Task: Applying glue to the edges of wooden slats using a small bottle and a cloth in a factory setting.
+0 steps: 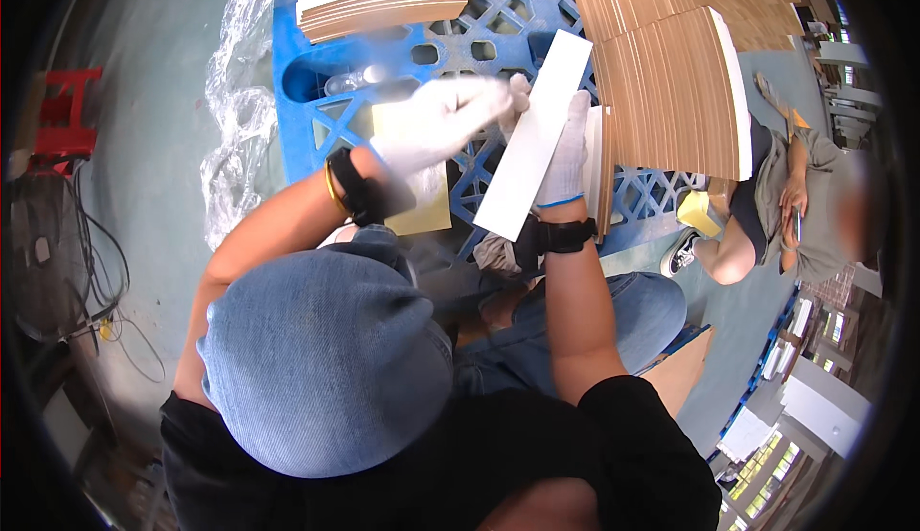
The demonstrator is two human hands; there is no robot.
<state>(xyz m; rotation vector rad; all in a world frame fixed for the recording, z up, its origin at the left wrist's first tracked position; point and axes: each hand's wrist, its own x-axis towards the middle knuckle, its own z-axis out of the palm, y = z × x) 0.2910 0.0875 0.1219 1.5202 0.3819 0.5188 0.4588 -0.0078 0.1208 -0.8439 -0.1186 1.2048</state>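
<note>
A long white board (535,138) slants upward to the right in front of me. My right hand (563,157), in a white knitted glove with a blue cuff edge, grips it along its right side. My left hand (446,121), also in a white glove, is beside the board's left edge and partly smeared by motion. Its fingers are drawn together; what lies between the greyish fingertips cannot be made out. A yellow sheet (431,210) lies below my left hand, on the blue plastic pallet (345,133).
Tall stacks of brown boards with white edges (671,100) stand at the right of the pallet. A smaller stack (388,2) lies at its far left. Clear plastic wrap (240,128) trails along the left. Another person (815,186) sits at the right, near a yellow sheet (700,213).
</note>
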